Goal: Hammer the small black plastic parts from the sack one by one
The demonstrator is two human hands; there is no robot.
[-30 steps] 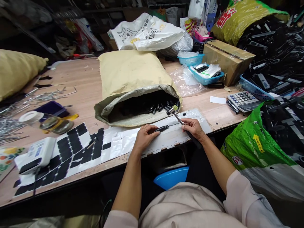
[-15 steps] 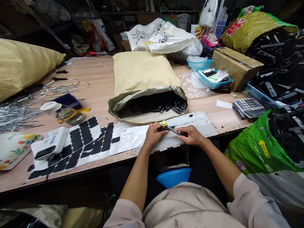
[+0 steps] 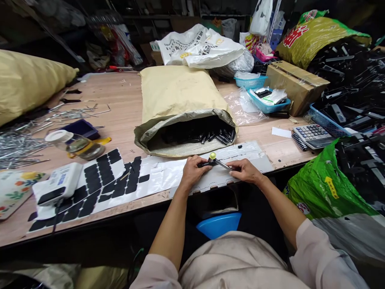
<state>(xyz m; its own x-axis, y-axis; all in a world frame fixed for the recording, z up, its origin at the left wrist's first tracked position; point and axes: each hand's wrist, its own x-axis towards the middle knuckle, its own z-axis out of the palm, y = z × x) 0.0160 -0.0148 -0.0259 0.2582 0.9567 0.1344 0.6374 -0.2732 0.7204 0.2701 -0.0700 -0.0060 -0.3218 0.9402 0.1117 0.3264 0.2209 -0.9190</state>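
Note:
My right hand (image 3: 245, 170) is closed around the metal shaft of a small hammer (image 3: 222, 164). Its round head has a yellow-green top and points left, close to the fingers of my left hand (image 3: 192, 170). Those fingers pinch a slim black part (image 3: 205, 163), mostly covered by the hand and the hammer head. Both hands rest over a flat whitish board (image 3: 252, 154) at the table's front edge. Just behind them lies a cream sack (image 3: 180, 90), its mouth open towards me, with many small black pieces (image 3: 222, 136) inside.
To the left are sheets of black stickers (image 3: 104, 170), a white device (image 3: 61, 182), a glass jar (image 3: 86, 148) and a pile of metal rods (image 3: 21, 144). Rightward stand a calculator (image 3: 313, 134), blue baskets (image 3: 267, 105), a cardboard box (image 3: 296, 82) and a green bag (image 3: 331, 188) of black parts.
The hammer head has shifted slightly right relative to my left hand, showing more of the black part. The whole view has slid a little left; both grips stay the same.

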